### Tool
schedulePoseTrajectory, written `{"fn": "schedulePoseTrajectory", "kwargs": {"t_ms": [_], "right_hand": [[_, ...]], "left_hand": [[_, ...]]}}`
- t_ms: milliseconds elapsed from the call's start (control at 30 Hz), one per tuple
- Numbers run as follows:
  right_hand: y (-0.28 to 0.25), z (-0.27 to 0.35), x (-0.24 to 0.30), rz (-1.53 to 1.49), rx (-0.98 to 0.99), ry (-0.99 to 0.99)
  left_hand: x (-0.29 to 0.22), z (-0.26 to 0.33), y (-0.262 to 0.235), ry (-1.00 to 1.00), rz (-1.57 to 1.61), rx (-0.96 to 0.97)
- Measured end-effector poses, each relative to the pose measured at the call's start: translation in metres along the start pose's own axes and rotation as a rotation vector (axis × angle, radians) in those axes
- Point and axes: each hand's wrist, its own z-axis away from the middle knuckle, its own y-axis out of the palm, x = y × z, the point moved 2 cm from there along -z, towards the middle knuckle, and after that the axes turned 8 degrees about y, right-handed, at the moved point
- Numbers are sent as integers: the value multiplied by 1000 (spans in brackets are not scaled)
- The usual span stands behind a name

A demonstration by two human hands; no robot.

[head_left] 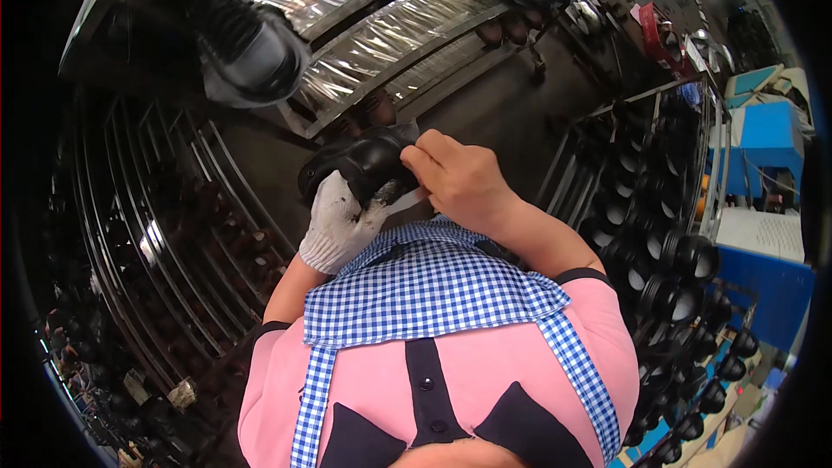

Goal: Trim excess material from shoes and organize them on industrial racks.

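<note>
A glossy black shoe (pixel 373 159) is held in front of my body, above the checked apron. My left hand (pixel 336 224), in a white knitted glove with dark smudges on its fingers, is closed round the near side of the shoe. At the shoe's right end, my bare right hand (pixel 458 175) has its fingers bent and pinched against the edge. A thin greyish flap (pixel 407 130) stands out there, just above the fingertips. The right fingertips are partly hidden, as is the underside of the shoe.
Ahead runs a bench or conveyor with a crinkled silvery surface (pixel 381 39), black shoes along its far edge. A dark shoe in clear wrapping (pixel 256 56) is at the upper left. A metal rack (pixel 139 234) stands left; a rack of black shoes (pixel 646 208) stands right, near blue machines (pixel 771 134).
</note>
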Motion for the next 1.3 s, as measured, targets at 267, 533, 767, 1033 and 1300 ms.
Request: {"fn": "schedulePoseTrajectory", "kwargs": {"t_ms": [267,533,767,1033,1300], "right_hand": [[22,31,-155,-1563,-203,979],[17,26,-118,-586,27,146],[55,-87,-114,-1213,135,385],[80,-120,-116,-1627,173,911],[65,-103,-173,-1494,-308,915]], "left_hand": [[-30,-44,20,-304,229,-214],[-46,-96,-16,-16,-757,-567],[-83,-168,-45,51,-747,-420],[-12,-201,-69,69,-1366,-383],[0,-289,-52,230,-1128,-275]]}}
